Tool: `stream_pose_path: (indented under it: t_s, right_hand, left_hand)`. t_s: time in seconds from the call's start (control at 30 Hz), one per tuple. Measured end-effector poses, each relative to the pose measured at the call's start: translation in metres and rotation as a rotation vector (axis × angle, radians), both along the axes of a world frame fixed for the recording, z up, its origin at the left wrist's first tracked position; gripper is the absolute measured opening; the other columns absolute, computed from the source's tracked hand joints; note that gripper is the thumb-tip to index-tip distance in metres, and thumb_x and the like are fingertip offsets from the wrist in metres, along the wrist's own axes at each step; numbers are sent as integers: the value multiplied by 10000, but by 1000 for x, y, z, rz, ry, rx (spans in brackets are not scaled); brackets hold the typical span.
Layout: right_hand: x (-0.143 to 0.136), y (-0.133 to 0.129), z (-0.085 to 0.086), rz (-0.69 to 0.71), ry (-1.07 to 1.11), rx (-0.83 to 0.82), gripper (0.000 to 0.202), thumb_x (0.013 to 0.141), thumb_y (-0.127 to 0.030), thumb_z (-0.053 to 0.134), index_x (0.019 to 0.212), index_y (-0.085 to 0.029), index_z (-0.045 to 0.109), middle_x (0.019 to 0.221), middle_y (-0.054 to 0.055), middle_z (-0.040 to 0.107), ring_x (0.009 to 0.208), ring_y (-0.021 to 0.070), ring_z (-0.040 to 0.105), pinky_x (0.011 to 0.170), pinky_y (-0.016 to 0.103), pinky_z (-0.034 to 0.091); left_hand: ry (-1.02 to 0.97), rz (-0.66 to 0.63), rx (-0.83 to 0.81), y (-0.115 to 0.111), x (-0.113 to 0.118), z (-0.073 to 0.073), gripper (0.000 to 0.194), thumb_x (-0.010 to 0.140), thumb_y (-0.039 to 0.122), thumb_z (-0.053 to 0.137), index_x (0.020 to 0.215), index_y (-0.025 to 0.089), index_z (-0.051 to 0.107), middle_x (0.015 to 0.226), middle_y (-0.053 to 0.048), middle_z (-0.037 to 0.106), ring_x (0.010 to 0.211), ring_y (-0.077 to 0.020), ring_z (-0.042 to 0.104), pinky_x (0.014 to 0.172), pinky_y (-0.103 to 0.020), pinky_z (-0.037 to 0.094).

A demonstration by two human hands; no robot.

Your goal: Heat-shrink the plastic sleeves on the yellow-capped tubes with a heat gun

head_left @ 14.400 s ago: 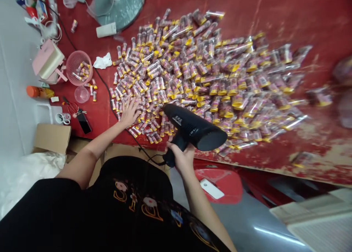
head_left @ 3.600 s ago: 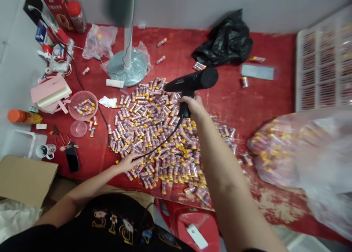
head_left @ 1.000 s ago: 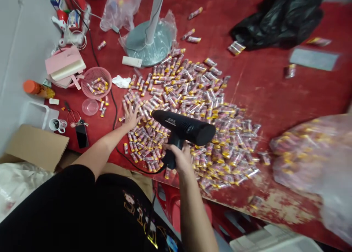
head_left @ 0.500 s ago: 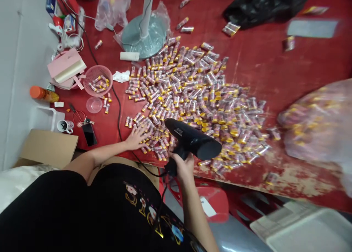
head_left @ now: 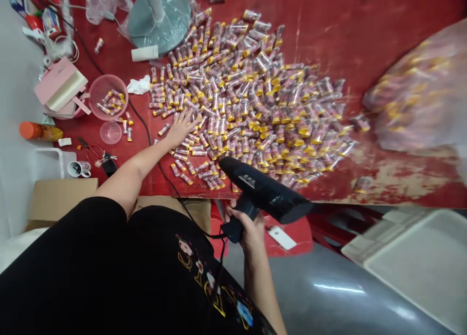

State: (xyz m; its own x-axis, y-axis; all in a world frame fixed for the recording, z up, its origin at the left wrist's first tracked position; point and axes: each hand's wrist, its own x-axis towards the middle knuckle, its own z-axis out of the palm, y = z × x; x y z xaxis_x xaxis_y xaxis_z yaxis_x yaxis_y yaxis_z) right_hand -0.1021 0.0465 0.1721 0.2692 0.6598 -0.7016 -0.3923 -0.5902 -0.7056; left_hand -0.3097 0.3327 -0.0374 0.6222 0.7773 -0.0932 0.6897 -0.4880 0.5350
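A black hair dryer (head_left: 260, 189) is gripped by its handle in my right hand (head_left: 248, 223), in front of the table's near edge. Its nozzle end tilts toward the upper left over the edge; a black cord runs from the handle. My left hand (head_left: 181, 126) lies palm down with fingers spread on the left part of a wide pile of small clear-wrapped tubes with yellow ends (head_left: 251, 101). It touches the tubes and grips none that I can see. The pile spreads over the red table (head_left: 321, 28).
At left are a pink basket (head_left: 94, 92) with several tubes, a clear cup (head_left: 110, 132), a mug (head_left: 79, 168), scissors (head_left: 94, 152) and an orange-capped bottle (head_left: 40, 131). A stand's round base (head_left: 164, 21) is behind. A full plastic bag (head_left: 419, 91) sits right. A pale crate (head_left: 419, 262) stands below.
My left hand has moved farther onto the table among the tubes. The hair dryer has come back toward me, now mostly off the pile. The whole view has shifted, too.
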Motion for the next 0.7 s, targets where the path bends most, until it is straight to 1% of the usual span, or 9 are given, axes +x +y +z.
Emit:
stream_pose_path:
  t_s: [0.07,0.17,0.2,0.27,0.33,0.4,0.5,0.6,0.7]
  right_hand:
    - [-6,-8,-4,43,67,-64,346,669,-314,830,876,-212,572,781,-10,609,510,115,553,445,251,460]
    - [-16,-17,-10,70,136,-113,394,617,-313,843,891,-216,578,781,-14,629,476,118,550,428,261,468]
    - [-19,-18,-12,67,137,-119,404,607,-320,841,894,-216,577,762,-21,623,461,119,542,421,264,467]
    - [-21,-19,-15,45,117,-124,410,603,-335,838,893,-216,574,743,-27,610,452,121,538,410,264,463]
    - [-18,-17,-14,-8,85,-107,416,611,-333,845,906,-217,576,788,-23,614,472,113,544,410,254,459]
    - [-11,-14,-11,-77,76,-57,416,629,-308,848,935,-223,580,852,-24,610,512,99,553,432,241,465]
    - [2,-9,-6,-162,95,15,399,660,-264,823,976,-235,581,878,-29,585,560,90,548,471,238,476]
    - [15,-6,-4,-196,103,22,429,651,-249,814,1015,-239,588,868,-21,580,579,100,542,476,241,463]
    - [24,-4,-3,-228,93,35,439,637,-235,810,1020,-238,596,853,-17,575,588,106,540,479,241,456]
  left_hand:
    - [42,-29,-24,-40,-12,10,582,1012,336,446,1586,253,397,1744,-90,151,1626,-251,-30,1291,-591,34]
    - [124,-312,-161,-113,-35,12,661,952,455,585,1570,276,431,1729,-114,192,1622,-306,29,1285,-618,57]
    - [128,-394,-208,-130,-41,10,621,947,402,596,1547,309,465,1717,-90,249,1619,-287,88,1295,-595,75]
    - [133,-402,-247,-144,-44,5,577,953,243,531,1517,363,498,1698,-38,312,1609,-247,162,1306,-576,94]
    - [140,-277,-200,-135,-31,2,644,948,119,413,1536,377,466,1710,-9,283,1612,-223,144,1307,-592,74]
    - [135,-202,-113,-110,-1,2,665,964,104,341,1577,353,404,1734,-4,205,1622,-218,60,1304,-601,38]
    - [86,-280,-30,-68,63,2,588,1017,246,393,1601,303,361,1752,-11,134,1620,-246,-59,1298,-587,-2]
    - [59,-368,-58,-32,113,-12,655,992,433,526,1598,256,355,1751,-25,138,1612,-292,-102,1274,-618,-38]
    - [51,-349,-114,1,114,-31,755,936,594,576,1580,249,387,1740,-23,187,1611,-311,-107,1263,-627,-71]
